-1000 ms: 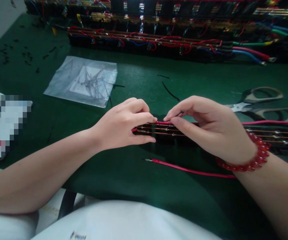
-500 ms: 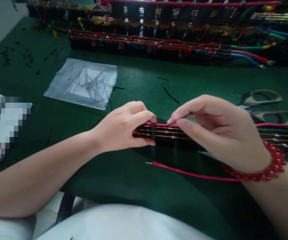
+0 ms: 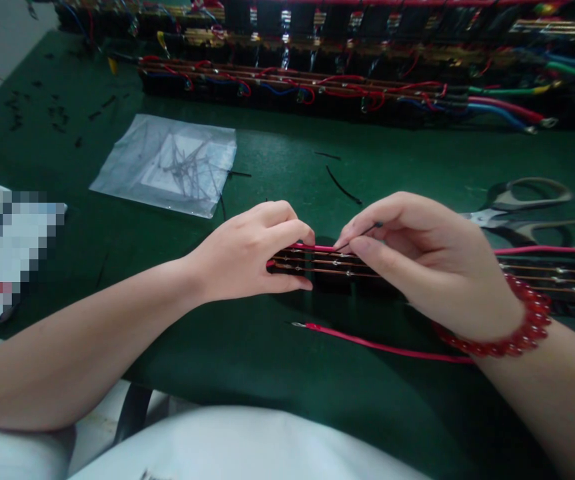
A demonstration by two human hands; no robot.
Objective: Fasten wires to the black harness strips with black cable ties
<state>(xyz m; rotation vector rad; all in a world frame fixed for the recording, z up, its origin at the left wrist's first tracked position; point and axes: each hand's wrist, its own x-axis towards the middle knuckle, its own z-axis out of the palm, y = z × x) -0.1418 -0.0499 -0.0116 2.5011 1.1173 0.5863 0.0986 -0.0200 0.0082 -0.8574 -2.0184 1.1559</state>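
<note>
My left hand [image 3: 257, 250] grips the left end of a dark strip with thin copper-coloured rods [image 3: 362, 273], fingers on its far edge and thumb on the near edge. A red wire [image 3: 324, 248] runs along the far edge of the strip. My right hand [image 3: 427, 267], with a red bead bracelet at the wrist, pinches a thin black cable tie [image 3: 362, 235] between thumb and forefinger. One end of the tie touches the rods beside the red wire; its small head points up to the right.
A plastic bag of cable ties [image 3: 187, 167] lies beyond my left hand. Scissors [image 3: 532, 212] rest behind my right wrist. Finished-looking wired strips [image 3: 292, 83] line the back. A loose red wire end [image 3: 377, 345] lies in front, on the green table [image 3: 277, 367].
The tie in my right hand has tilted a little more upright, and the right hand has shifted slightly left. My left hand keeps its grip.
</note>
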